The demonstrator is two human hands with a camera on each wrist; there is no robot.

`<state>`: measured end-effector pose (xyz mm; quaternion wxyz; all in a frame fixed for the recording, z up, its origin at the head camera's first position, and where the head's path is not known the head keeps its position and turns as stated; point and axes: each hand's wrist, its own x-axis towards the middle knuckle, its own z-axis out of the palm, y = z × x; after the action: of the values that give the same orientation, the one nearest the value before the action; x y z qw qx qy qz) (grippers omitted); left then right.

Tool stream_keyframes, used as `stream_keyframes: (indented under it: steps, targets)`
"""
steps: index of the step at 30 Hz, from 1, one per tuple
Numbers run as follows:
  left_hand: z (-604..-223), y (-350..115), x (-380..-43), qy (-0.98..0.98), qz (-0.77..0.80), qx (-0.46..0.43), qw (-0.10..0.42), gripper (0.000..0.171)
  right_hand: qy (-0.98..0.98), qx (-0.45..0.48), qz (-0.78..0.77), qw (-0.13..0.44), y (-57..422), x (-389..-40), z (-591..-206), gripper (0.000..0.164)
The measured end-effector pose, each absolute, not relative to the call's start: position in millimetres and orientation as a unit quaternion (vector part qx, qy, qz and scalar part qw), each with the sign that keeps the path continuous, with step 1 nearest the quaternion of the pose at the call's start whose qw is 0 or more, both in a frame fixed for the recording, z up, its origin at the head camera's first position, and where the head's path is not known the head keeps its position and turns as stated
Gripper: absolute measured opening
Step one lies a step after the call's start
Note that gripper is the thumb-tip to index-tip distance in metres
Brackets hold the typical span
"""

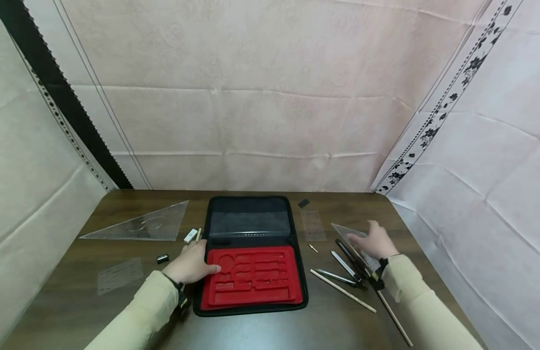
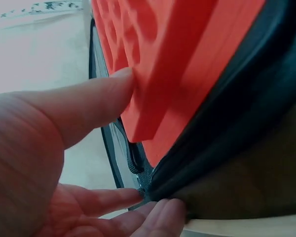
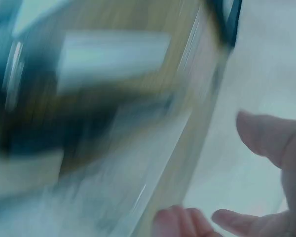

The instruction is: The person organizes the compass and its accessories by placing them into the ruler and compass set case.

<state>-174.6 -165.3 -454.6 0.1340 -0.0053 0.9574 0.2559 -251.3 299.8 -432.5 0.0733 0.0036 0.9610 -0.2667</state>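
Observation:
A black zip case point(image 1: 248, 204) lies unfolded on the table, with a red moulded insert point(image 1: 252, 297) in its near half. My left hand point(image 1: 188, 262) grips the case's left edge. In the left wrist view its thumb point(image 2: 96, 98) presses the side of the red insert point(image 2: 172, 74), and the fingertips sit at the black rim. Over on the right, my right hand point(image 1: 374, 240) hovers above a clear set square point(image 1: 346, 229) and a black compass-like tool point(image 1: 355, 257), holding nothing. The right wrist view is blurred, but the right hand's fingers and thumb point(image 3: 266, 138) show apart.
A large clear set square point(image 1: 160, 224), an eraser point(image 1: 190, 236), a small black sharpener point(image 1: 162, 258) and a clear template point(image 1: 120, 276) lie left. On the right are wooden sticks point(image 1: 344, 290), a silver tool point(image 1: 343, 263), another template point(image 1: 312, 225) and a dark chip point(image 1: 303, 203).

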Motion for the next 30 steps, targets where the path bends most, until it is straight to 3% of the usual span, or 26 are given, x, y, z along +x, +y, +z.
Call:
stream_keyframes:
  steps: [6, 11, 16, 18, 24, 30]
  targets:
    - [-451, -163, -195, 0.968, 0.221, -0.012, 0.122, 0.088, 0.958, 0.087, -0.215, 0.167, 350, -264, -440, 0.112]
    - [-450, -161, -209, 0.966, 0.224, -0.045, 0.121, 0.079, 0.952, 0.128, -0.209, 0.183, 360, -268, -449, 0.126]
    - [-449, -158, -214, 0.96, 0.244, -0.066, 0.117, 0.086, 0.948, 0.166, -0.189, 0.194, 360, -271, -454, 0.139]
    - [-450, -158, -214, 0.96, 0.247, -0.07, 0.115, 0.085, 0.948, 0.173, -0.174, 0.201, 359, -272, -457, 0.141]
    - [-448, -159, -213, 0.963, 0.238, -0.059, 0.11, 0.055, 0.95, 0.136, -0.177, 0.217, 355, -278, -456, 0.141]
    - [-450, -157, -215, 0.969, 0.217, -0.047, 0.106, 0.057, 0.959, 0.108, -0.155, 0.21, 364, -281, -462, 0.142]
